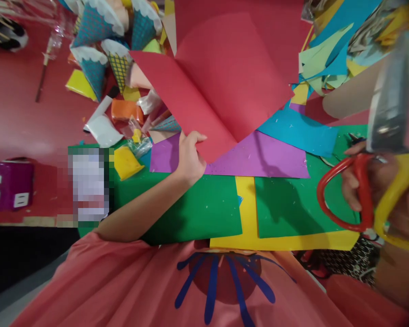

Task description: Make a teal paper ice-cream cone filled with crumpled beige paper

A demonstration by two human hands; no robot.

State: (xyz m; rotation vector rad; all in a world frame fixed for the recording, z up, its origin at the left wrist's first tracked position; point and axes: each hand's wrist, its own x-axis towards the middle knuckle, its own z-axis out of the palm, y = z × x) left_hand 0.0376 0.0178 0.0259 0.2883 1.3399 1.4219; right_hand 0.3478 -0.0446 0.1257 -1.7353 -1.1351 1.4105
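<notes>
My left hand [191,156] pinches the lower left edge of a large red paper sheet [231,77], thumb on top. The sheet is curled over, with a flap along its left side and a pointed lower corner. At the right, my right hand [352,181] grips large scissors [388,104], which have a red loop and a yellow loop. Their blades point up and look blurred, apart from the red sheet. Beneath the sheet lie purple paper [272,156] and blue paper [303,131], over green sheets [197,204] and a yellow sheet [247,209].
Several paper cones [92,27] with white scalloped rims sit at upper left, near orange [126,111] and yellow packets [126,162] and a marker [102,108]. A purple box [12,184] stands at far left. Coloured paper scraps [327,59] pile up at upper right.
</notes>
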